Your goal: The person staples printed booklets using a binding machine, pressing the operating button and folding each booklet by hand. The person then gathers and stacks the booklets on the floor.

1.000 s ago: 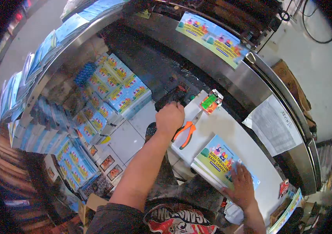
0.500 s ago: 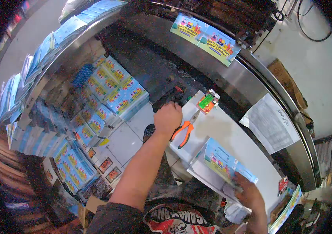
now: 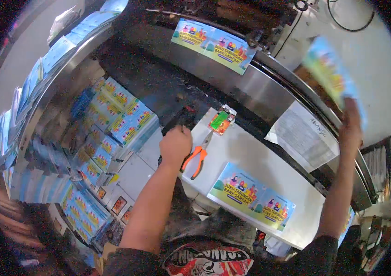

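Observation:
My left hand (image 3: 175,145) is closed around the dark handle (image 3: 177,123) of a device at the left end of the white work surface (image 3: 292,177). Raised on the right, my right hand (image 3: 351,129) grips a printed blue-green sheet (image 3: 328,69), blurred by motion. Another printed sheet (image 3: 253,195) lies flat near the front edge of the surface. Orange-handled pliers (image 3: 198,156) rest beside my left hand, close to a small box with red and green print (image 3: 221,120).
Stacks of printed sheets (image 3: 133,120) stand on the left. A metal rail (image 3: 269,76) curves behind the surface, bearing a printed sheet (image 3: 214,45) and a handwritten paper (image 3: 302,136). More sheets line the far left ledge (image 3: 67,76).
My right hand has lifted off the work surface and swung up and right with a printed sheet. The view has shifted, while my left hand stays at the device.

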Available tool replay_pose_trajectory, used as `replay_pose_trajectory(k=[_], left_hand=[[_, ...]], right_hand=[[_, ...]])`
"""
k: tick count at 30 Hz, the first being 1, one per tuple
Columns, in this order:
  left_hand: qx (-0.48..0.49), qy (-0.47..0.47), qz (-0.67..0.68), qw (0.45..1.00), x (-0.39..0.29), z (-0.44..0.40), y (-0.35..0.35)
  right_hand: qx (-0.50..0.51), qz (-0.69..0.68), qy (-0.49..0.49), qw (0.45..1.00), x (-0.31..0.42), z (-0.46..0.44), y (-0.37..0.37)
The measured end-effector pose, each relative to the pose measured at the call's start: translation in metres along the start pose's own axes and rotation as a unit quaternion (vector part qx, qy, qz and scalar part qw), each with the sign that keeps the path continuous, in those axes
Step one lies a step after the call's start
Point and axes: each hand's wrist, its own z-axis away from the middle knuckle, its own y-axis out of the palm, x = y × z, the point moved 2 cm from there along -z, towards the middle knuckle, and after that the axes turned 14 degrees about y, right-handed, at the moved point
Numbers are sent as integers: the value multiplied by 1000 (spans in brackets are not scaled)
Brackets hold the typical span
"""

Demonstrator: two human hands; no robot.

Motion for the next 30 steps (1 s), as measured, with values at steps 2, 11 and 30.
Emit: replay_pose_trajectory(k=[2, 11, 30], left_hand=[[-11, -1, 7, 1000, -5, 1, -5], [29, -22, -9, 999, -8, 2, -8], [23, -12, -32, 999, -8, 2, -8]], right_hand=[[233, -14, 35, 972, 10, 25, 37], [384, -69, 46, 920, 67, 122, -17], [498, -116, -110, 852, 119, 256, -90]])
